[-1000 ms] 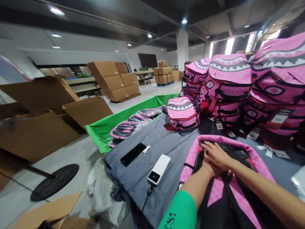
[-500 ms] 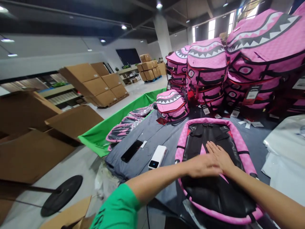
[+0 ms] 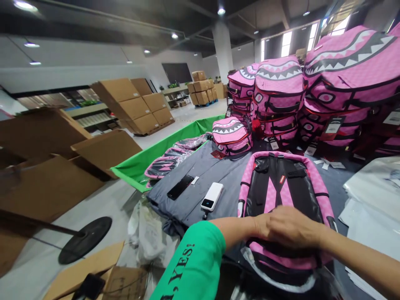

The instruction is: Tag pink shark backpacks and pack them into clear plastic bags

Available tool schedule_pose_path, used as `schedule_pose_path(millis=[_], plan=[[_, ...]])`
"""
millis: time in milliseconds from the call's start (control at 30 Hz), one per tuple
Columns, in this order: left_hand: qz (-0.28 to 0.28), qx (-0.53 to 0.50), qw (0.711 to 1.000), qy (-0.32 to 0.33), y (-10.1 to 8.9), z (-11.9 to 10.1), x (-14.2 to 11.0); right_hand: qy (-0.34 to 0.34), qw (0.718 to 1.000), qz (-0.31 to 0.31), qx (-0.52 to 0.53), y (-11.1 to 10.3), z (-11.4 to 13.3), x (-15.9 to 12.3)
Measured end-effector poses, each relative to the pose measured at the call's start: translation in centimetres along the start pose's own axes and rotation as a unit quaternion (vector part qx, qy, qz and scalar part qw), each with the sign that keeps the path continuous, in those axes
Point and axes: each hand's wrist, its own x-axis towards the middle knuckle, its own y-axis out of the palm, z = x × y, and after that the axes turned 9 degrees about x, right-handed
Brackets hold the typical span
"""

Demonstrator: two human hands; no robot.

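Note:
A pink and black backpack (image 3: 323,204) lies on the grey-covered table in front of me, its padded back and shoulder straps facing up. Pink panels and a small red label show between the straps. My right hand (image 3: 295,227) is over the bag's lower half with its fingers curled down; what they grip is hidden. Against it, from the left, sits my left hand (image 3: 264,225), its fingers mostly covered by the right one. Below both hands, clear plastic wrap (image 3: 281,283) shows at the bag's bottom edge.
Left of the bag lie a white power bank (image 3: 212,196) and a black phone (image 3: 180,187). Stacked pink shark-mouth backpacks (image 3: 278,89) stand behind, with a small pink bag (image 3: 232,135) before them. White plastic bags (image 3: 371,208) are at right; a green-sided bin (image 3: 131,171) holds wrapped bags.
My hands were crossed flat over the bag's middle; now they are lower on it, fingers curled. The straps and red label are uncovered. The view has shifted slightly.

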Motion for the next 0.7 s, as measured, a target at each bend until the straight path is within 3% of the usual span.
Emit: schedule_pose_path(millis=[100,167,233,367,433,567,700], plan=[[-0.019,0.062,0.997,0.037,-1.4,1.6,0.5,-0.098,0.981,0.149,0.077,0.6,2.5,0.0],[-0.040,0.132,0.990,0.043,-1.1,2.8,0.4,-0.098,0.974,0.175,0.108,2.0,2.5,-0.3],[-0.058,0.180,0.982,0.025,0.1,3.6,0.2,-0.112,0.974,0.147,0.130,3.9,1.6,-0.9],[-0.098,0.176,0.979,-0.010,2.5,4.3,-0.1,-0.131,0.984,0.019,0.117,7.3,-0.8,-2.3],[-0.115,0.172,0.978,-0.034,2.9,4.3,0.0,-0.124,0.988,0.003,0.092,8.0,-1.2,-2.6],[-0.087,0.135,0.984,-0.075,2.3,3.3,-0.8,-0.094,0.995,-0.015,0.028,7.3,0.8,-2.7],[-0.018,0.096,0.992,-0.078,1.9,-0.1,-3.7,-0.037,0.996,-0.063,-0.050,4.8,2.0,-3.1]])
